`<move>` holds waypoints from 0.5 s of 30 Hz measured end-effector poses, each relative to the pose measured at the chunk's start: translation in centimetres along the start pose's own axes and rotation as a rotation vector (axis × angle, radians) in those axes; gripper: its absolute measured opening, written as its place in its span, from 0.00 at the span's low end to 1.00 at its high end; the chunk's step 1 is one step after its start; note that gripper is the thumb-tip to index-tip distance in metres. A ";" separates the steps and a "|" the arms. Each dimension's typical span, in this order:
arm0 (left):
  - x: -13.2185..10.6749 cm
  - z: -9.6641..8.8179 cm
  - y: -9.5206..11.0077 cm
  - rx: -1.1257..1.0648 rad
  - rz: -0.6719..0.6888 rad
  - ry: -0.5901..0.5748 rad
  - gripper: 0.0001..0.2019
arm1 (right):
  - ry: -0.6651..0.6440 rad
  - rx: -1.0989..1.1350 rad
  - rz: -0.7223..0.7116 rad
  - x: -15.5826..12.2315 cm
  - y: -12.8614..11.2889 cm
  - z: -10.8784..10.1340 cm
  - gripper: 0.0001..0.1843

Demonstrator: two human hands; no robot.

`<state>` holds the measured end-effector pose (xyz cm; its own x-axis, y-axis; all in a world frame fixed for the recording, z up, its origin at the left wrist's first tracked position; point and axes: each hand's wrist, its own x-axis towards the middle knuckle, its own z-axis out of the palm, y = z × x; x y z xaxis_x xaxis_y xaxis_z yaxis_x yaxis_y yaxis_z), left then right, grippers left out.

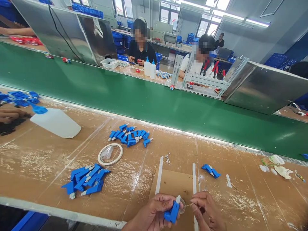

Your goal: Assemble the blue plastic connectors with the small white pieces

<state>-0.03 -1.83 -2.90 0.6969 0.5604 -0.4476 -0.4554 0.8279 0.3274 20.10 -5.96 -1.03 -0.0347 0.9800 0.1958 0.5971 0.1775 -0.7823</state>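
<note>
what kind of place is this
Most likely a factory assembly line. A long green conveyor belt runs between workbenches, piles of identical blue plastic parts lie on the taped bench, and the left hand holds one such part while the right hand works on its tip. Other people sit across the belt.

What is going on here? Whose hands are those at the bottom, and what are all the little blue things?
The picture comes from a camera worn on a person's head, looking down at their own hands. The left hand holds a small blue plastic part with a white tip. The right hand pinches a thin stick that points at that tip. They work at a cardboard-covered table. On it lie piles of the same blue parts, a roll of tape, a white squeeze bottle on its side, and tiny white bits. Behind runs a long green belt, and other people sit working across it.
</note>
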 end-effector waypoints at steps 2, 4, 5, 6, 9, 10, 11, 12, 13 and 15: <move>-0.1 -0.4 0.1 -0.017 0.013 0.046 0.23 | -0.020 -0.032 -0.045 -0.1 0.5 0.7 0.14; -0.3 -1.0 0.2 -0.041 0.042 0.097 0.23 | -0.076 -0.065 -0.129 -0.1 1.0 0.7 0.13; -0.3 -1.4 0.2 -0.054 0.064 0.116 0.22 | -0.098 -0.085 -0.161 0.0 1.2 0.5 0.12; -0.4 -1.9 0.3 -0.070 0.084 0.129 0.20 | -0.108 -0.106 -0.173 0.2 1.3 0.3 0.13; -0.4 -3.4 0.3 -0.120 0.126 0.155 0.17 | -0.089 -0.160 -0.100 1.9 1.6 -0.4 0.13; -0.3 -3.8 0.3 -0.136 0.136 0.160 0.16 | -0.089 -0.178 -0.069 2.9 1.6 -0.3 0.13; -0.2 -4.2 0.4 -0.151 0.146 0.162 0.15 | -0.102 -0.199 -0.047 4.0 1.6 0.0 0.13; -0.1 -4.5 0.4 -0.163 0.154 0.160 0.14 | -0.120 -0.221 -0.035 5.3 1.6 0.5 0.14; 0.0 -4.8 0.4 -0.174 0.168 0.151 0.14 | -0.144 -0.246 -0.037 6.6 1.7 1.1 0.15; 0.4 -5.3 0.4 -0.183 0.182 0.118 0.12 | -0.178 -0.278 -0.070 9.4 1.9 2.7 0.15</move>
<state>-2.80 -1.16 -7.34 0.5302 0.6900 -0.4926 -0.6670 0.6982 0.2601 18.76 3.86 -2.31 -0.2079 0.9710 0.1177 0.7831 0.2373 -0.5748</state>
